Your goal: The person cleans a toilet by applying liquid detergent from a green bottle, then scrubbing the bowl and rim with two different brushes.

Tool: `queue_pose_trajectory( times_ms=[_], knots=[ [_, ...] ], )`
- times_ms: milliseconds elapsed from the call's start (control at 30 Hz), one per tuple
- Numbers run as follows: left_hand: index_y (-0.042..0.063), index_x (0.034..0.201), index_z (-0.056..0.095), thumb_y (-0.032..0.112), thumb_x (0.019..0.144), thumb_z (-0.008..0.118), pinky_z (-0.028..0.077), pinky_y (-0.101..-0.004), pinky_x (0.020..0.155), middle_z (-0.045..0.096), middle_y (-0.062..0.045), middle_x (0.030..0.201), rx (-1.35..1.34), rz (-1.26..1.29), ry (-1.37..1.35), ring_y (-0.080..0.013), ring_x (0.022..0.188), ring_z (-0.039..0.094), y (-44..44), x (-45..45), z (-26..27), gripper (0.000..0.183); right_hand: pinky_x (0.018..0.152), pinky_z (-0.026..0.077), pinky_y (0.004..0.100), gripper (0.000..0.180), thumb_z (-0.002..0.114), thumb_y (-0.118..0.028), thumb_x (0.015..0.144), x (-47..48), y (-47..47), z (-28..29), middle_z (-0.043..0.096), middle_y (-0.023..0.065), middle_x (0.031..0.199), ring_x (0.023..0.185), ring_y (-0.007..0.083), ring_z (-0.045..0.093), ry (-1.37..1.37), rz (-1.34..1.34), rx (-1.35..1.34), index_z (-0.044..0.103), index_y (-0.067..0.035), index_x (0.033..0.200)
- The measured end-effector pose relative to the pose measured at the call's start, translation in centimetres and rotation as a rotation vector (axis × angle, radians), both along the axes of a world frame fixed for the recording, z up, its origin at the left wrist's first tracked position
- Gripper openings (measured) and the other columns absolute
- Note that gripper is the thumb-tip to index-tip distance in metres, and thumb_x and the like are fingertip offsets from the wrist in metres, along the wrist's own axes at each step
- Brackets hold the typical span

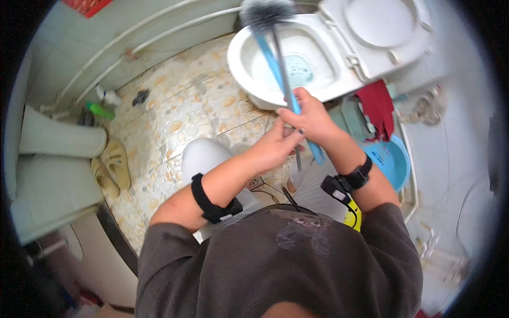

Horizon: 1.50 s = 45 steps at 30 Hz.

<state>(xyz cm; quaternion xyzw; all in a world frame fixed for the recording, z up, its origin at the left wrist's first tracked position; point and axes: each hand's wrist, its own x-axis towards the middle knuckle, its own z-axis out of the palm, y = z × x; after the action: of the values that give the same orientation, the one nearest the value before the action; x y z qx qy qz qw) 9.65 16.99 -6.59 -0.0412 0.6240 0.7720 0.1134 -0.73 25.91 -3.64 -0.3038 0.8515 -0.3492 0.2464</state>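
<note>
Two long handles cross between my hands, one blue [274, 63] and one grey [283, 67]. At their far end is a blurred toilet brush head with dark and pale bristles [268, 16], over the rim of the white toilet bowl [238, 63]. My right hand [312, 115] is closed round both handles near their middle. Just below it, my left hand [274, 147] has its fingers about the grey handle's lower part. The lower end of the blue handle sticks out below my right hand. Bluish water lies in the bowl, and the toilet lid and seat [381, 24] are raised.
A blue basin [391, 163] and a dark red cloth [377, 107] are right of the toilet. Yellowish slippers [117, 163], a green bottle [100, 111] and a white bottle [108, 95] are at the left. White pipes [159, 39] run along the wall. A floor drain [255, 182] lies near my legs.
</note>
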Motion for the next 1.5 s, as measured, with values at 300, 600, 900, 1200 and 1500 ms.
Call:
queue_pose_trajectory(
  times_ms=[300, 600, 900, 1200, 1500],
  knots=[
    [0.005, 0.101, 0.037, 0.022, 0.085, 0.04, 0.029, -0.0186, 0.039, 0.037, 0.002, 0.059, 0.152, 0.344, -0.007, -0.0067, 0.045, 0.034, 4.1, 1.4, -2.8, 0.024, 0.045, 0.038, 0.0228, 0.031, 0.055, -0.027, 0.077, 1.8, 4.0, -2.0, 0.051, 0.0037, 0.065, 0.05, 0.0085, 0.044, -0.221, -0.144, -0.209, 0.046, 0.0, 0.091],
    [0.006, 0.097, 0.036, 0.009, 0.082, 0.042, 0.03, -0.0196, 0.034, 0.041, -0.002, 0.057, 0.138, 0.467, 0.12, -0.0076, 0.039, 0.036, 1.5, -0.9, -0.7, 0.016, 0.053, 0.044, 0.0287, 0.027, 0.052, -0.011, 0.076, -2.5, 16.2, -3.8, 0.055, 0.0101, 0.069, 0.058, 0.0159, 0.055, 0.095, -0.469, -0.099, 0.043, -0.004, 0.101],
    [0.007, 0.095, 0.037, 0.017, 0.083, 0.041, 0.032, -0.0228, 0.036, 0.041, -0.001, 0.06, 0.322, 0.617, 0.063, -0.0086, 0.041, 0.036, -1.2, -3.6, -4.4, 0.015, 0.07, 0.039, 0.0387, 0.041, 0.044, -0.014, 0.08, -1.9, 23.3, -2.6, 0.053, 0.0246, 0.085, 0.077, 0.0367, 0.051, 0.581, -0.313, 0.246, 0.037, -0.014, 0.12],
    [0.007, 0.092, 0.038, 0.018, 0.086, 0.035, 0.027, -0.0224, 0.035, 0.038, -0.001, 0.059, 0.374, 0.518, -0.131, -0.0081, 0.041, 0.032, -1.1, -4.5, -5.2, 0.013, 0.059, 0.04, 0.0422, 0.042, 0.044, -0.014, 0.08, 3.2, 21.8, -3.5, 0.051, 0.0254, 0.067, 0.062, 0.0383, 0.05, 0.511, -0.266, 0.371, 0.035, -0.015, 0.121],
    [0.008, 0.091, 0.038, 0.02, 0.086, 0.032, 0.025, -0.0225, 0.035, 0.037, -0.001, 0.058, 0.393, 0.667, -0.195, -0.0082, 0.04, 0.029, -2.3, -4.3, -5.7, 0.015, 0.053, 0.041, 0.0399, 0.042, 0.043, -0.013, 0.081, 4.6, 22.2, -4.0, 0.051, 0.0232, 0.064, 0.058, 0.0375, 0.051, 0.612, -0.079, 0.204, 0.035, -0.017, 0.121]
  ],
)
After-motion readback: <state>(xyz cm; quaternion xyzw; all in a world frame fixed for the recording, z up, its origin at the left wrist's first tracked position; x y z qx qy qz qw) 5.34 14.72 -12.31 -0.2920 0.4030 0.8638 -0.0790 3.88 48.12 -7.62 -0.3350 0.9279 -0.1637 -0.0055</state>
